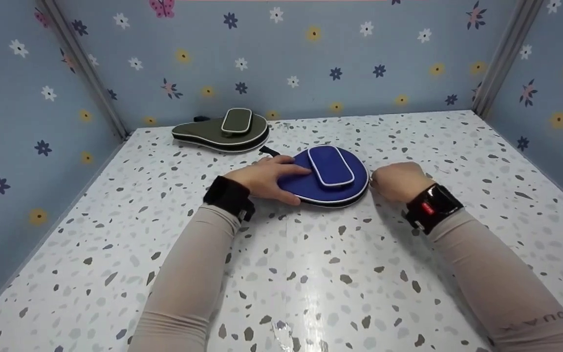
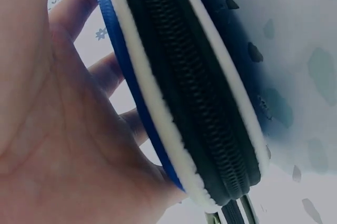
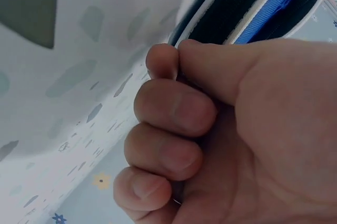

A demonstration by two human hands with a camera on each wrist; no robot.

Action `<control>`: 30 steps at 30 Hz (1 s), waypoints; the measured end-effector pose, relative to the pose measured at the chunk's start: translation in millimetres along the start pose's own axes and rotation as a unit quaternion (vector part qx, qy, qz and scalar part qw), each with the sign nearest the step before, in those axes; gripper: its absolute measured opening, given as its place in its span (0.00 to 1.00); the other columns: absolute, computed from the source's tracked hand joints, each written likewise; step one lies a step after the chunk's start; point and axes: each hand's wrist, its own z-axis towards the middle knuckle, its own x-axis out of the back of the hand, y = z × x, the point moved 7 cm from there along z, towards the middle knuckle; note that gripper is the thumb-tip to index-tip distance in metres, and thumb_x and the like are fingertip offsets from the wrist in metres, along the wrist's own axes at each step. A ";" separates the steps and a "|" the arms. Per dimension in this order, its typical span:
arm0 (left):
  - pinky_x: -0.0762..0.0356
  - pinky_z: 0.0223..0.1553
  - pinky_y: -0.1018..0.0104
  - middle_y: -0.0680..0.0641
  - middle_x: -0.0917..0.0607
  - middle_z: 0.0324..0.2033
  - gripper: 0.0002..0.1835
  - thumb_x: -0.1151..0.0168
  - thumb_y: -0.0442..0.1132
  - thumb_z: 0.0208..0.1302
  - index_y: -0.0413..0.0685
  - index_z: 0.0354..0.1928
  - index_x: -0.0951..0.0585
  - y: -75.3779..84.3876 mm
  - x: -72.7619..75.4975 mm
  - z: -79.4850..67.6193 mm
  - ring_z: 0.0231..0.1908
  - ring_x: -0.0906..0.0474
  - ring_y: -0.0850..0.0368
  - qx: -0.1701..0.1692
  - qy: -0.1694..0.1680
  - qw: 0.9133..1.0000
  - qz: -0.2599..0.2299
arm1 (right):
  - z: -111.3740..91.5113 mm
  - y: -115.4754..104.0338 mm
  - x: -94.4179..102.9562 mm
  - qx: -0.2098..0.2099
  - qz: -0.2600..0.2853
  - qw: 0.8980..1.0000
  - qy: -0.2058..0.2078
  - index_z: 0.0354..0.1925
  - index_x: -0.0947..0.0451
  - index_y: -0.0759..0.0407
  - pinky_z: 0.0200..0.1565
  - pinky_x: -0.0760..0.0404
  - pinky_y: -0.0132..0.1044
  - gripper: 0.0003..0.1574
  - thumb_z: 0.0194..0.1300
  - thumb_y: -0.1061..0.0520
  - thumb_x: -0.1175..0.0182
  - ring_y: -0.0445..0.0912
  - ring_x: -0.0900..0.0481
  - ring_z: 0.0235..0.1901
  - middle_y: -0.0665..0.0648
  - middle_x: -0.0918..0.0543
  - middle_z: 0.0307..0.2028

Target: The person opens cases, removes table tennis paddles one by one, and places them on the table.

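A blue table tennis bat case (image 1: 293, 183) with white piping and a small raised pocket (image 1: 331, 166) lies on the speckled tabletop. My left hand (image 1: 269, 180) rests over its narrow left end, fingers spread on the top and thumb along the near edge. The left wrist view shows the case's dark zipper (image 2: 184, 71) running along its side, with metal at the lower end. At the rounded right end, my right hand (image 1: 399, 181) pinches the zipper pull between thumb and index finger, the other fingers curled in. The fingertips (image 3: 162, 58) mostly hide the pull.
An olive-green bat case (image 1: 198, 131) with white piping lies behind and to the left, close to the back wall. Flower-patterned panels (image 1: 281, 58) enclose the back and both sides. A black strap (image 1: 269, 151) sticks out behind my left hand.
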 end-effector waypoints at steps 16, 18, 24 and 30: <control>0.47 0.80 0.36 0.47 0.45 0.87 0.46 0.25 0.66 0.67 0.78 0.84 0.32 1.0 -0.6 -1.2 0.85 0.52 0.37 0.003 0.003 1.000 0.002 | -9.3 -16.4 -0.6 -0.008 0.005 0.997 -0.071 0.52 0.13 0.65 0.59 0.17 0.63 0.23 0.86 0.52 0.50 0.64 0.13 0.51 0.71 0.11 0.54; 0.47 0.80 0.37 0.46 0.46 0.87 0.46 0.25 0.66 0.67 0.77 0.84 0.32 1.0 -0.4 -1.2 0.85 0.52 0.38 0.003 0.002 1.000 0.002 | -10.1 -18.5 -0.4 -0.006 0.005 0.997 -0.076 0.51 0.13 0.65 0.60 0.18 0.63 0.22 0.86 0.52 0.50 0.63 0.13 0.51 0.70 0.11 0.54; 0.48 0.81 0.37 0.46 0.46 0.87 0.45 0.26 0.66 0.67 0.77 0.84 0.32 1.2 -0.6 -1.3 0.85 0.52 0.39 0.004 0.000 1.000 -0.001 | -11.7 -26.7 -0.1 0.007 0.013 0.996 -0.087 0.55 0.14 0.66 0.62 0.19 0.64 0.25 0.86 0.50 0.52 0.66 0.14 0.55 0.71 0.12 0.55; 0.47 0.80 0.37 0.46 0.46 0.87 0.45 0.26 0.66 0.67 0.77 0.84 0.32 1.8 -0.4 -1.1 0.85 0.52 0.38 0.006 0.002 1.000 -0.003 | -13.5 -37.2 0.0 0.029 0.017 0.995 -0.089 0.62 0.16 0.65 0.63 0.20 0.64 0.26 0.85 0.50 0.51 0.65 0.14 0.56 0.69 0.12 0.56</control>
